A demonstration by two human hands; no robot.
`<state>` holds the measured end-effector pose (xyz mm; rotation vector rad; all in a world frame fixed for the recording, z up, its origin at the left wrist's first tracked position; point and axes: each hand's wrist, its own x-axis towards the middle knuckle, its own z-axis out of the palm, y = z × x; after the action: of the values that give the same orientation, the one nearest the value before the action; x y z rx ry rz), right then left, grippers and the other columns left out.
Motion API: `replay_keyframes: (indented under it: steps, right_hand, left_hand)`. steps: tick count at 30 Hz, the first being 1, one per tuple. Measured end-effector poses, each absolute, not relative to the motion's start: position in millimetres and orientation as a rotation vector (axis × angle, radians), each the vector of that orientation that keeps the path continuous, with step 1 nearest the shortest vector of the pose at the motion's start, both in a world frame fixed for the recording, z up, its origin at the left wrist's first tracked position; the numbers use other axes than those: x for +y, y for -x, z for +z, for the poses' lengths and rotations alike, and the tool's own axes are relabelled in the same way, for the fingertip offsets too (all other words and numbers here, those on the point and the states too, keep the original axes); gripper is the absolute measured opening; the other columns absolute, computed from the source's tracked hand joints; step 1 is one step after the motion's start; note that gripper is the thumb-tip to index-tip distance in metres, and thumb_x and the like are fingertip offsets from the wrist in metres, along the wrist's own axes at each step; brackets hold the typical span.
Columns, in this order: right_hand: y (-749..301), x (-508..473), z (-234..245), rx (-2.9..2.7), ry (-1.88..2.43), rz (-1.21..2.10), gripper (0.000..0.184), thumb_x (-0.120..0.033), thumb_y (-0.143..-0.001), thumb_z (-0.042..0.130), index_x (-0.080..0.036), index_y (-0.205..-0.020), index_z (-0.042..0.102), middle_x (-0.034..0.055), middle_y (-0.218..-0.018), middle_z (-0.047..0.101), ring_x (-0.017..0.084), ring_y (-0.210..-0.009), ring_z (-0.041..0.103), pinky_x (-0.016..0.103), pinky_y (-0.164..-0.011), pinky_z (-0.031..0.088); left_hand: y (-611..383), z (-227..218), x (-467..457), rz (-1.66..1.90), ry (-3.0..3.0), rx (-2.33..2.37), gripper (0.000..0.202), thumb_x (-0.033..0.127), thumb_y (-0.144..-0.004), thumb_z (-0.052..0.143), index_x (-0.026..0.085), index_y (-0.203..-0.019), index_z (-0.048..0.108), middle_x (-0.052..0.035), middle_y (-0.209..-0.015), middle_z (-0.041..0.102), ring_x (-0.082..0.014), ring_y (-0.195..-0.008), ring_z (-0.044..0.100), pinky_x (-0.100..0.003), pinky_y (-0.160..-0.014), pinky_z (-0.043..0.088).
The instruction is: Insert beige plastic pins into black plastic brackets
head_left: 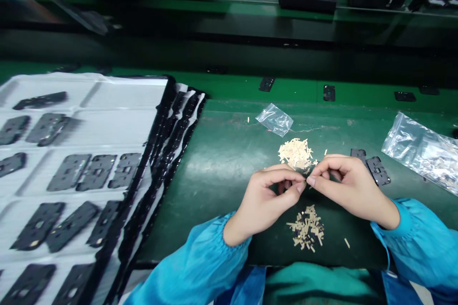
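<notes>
My left hand and my right hand meet above the green mat, thumbs and forefingers pinched together. Whatever sits between the fingertips is too small to make out. Just beyond the fingers lies a pile of small cream-coloured strips. On the near side, below the hands, is a second pile of small tan and black pieces. One loose strip rests to the right of that pile. Two black plastic parts lie beside my right hand, partly hidden behind it.
White compartment trays holding several black plastic parts are stacked on the left. A small clear bag lies beyond the piles, and a larger filled bag at right. Several black parts lie along the green strip behind. A divided black box stands farther back.
</notes>
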<state>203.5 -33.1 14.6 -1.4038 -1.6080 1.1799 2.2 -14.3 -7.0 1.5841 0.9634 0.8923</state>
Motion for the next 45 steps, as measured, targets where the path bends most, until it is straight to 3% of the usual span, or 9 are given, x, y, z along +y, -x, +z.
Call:
replay_keyframes:
  steps: [13,19,23,27,31,34,37,40,45]
  right_hand:
    - [-209,-30,17,-1.747,1.419,1.249,0.009,-0.017,-0.08,0.073,-0.021,-0.072,0.074,-0.0045,-0.068,0.06,0.01,-0.064,0.055,0.026,-0.062,0.041]
    - [-225,-35,19,-1.694,1.419,1.19,0.009,-0.018,-0.08,0.074,-0.021,-0.072,0.076,-0.0029,-0.066,0.06,0.011,-0.062,0.054,0.026,-0.056,0.037]
    - [-242,-40,8,-1.517,1.505,1.095,0.013,-0.023,-0.079,0.077,-0.02,-0.068,0.074,-0.0034,-0.062,0.052,0.01,-0.057,0.044,0.027,-0.052,0.032]
    - [-248,-42,-1,-1.403,1.504,1.077,0.013,-0.025,-0.08,0.077,-0.019,-0.069,0.074,-0.0036,-0.063,0.049,0.01,-0.055,0.038,0.026,-0.05,0.03]
    - [-247,-42,-2,-1.443,1.481,1.003,0.012,-0.023,-0.081,0.075,-0.019,-0.07,0.074,-0.0027,-0.064,0.051,0.011,-0.058,0.042,0.027,-0.053,0.033]
    - [-248,-41,-2,-1.406,1.475,1.001,0.011,-0.024,-0.08,0.075,-0.019,-0.071,0.074,-0.0029,-0.064,0.051,0.01,-0.056,0.041,0.026,-0.052,0.033]
    - [-256,-36,-3,-1.273,1.471,1.028,0.014,-0.028,-0.079,0.076,-0.018,-0.07,0.073,-0.0036,-0.061,0.051,0.009,-0.054,0.039,0.026,-0.05,0.032]
    - [-269,-27,-5,-1.043,1.456,0.94,0.016,-0.033,-0.077,0.078,-0.018,-0.08,0.073,-0.0042,-0.062,0.052,0.01,-0.055,0.043,0.026,-0.05,0.036]
    - [-279,-19,-5,-0.766,1.416,0.955,0.055,-0.037,-0.076,0.081,-0.025,-0.126,0.063,0.0027,-0.098,0.069,0.013,-0.068,0.056,0.023,-0.048,0.04]
  left_hand:
    - [1,4,-7,0.703,-1.818,0.881,0.012,0.014,-0.084,0.064,0.017,-0.079,0.075,-0.0009,-0.069,0.065,-0.0123,-0.064,0.059,-0.024,-0.059,0.047]
    - [-10,14,15,0.542,-1.937,0.815,0.011,0.019,-0.086,0.065,0.018,-0.084,0.076,-0.0008,-0.075,0.069,-0.0138,-0.07,0.063,-0.027,-0.067,0.049]
    - [-49,1,80,0.551,-2.086,1.14,0.015,0.031,-0.088,0.067,0.021,-0.092,0.078,-0.0027,-0.086,0.073,-0.0184,-0.076,0.065,-0.032,-0.071,0.051]
    - [-110,-25,166,0.535,-2.157,1.318,0.033,0.033,-0.086,0.074,0.017,-0.115,0.073,-0.0108,-0.113,0.07,-0.0305,-0.114,0.062,-0.042,-0.103,0.045]
    - [-161,-47,220,0.471,-2.078,1.375,0.055,0.04,-0.07,0.09,0.014,-0.114,0.07,-0.0181,-0.13,0.061,-0.0382,-0.126,0.055,-0.048,-0.108,0.042]
    - [-181,-52,234,0.469,-2.008,1.389,0.05,0.032,-0.062,0.096,0.013,-0.101,0.069,-0.0181,-0.12,0.064,-0.0376,-0.121,0.057,-0.05,-0.104,0.045]
    - [-184,-44,231,0.499,-1.969,1.276,0.035,0.014,-0.069,0.089,0.011,-0.097,0.067,-0.0118,-0.094,0.069,-0.0267,-0.093,0.066,-0.043,-0.09,0.052]
    - [-168,-25,207,0.569,-1.985,1.085,0.019,0.007,-0.078,0.078,0.01,-0.095,0.071,-0.0056,-0.082,0.068,-0.0198,-0.082,0.066,-0.038,-0.086,0.054]
    - [-108,14,127,0.757,-2.068,0.561,0.009,0.014,-0.075,0.084,0.021,-0.073,0.079,-0.0065,-0.12,0.064,-0.0258,-0.119,0.06,-0.045,-0.112,0.042]
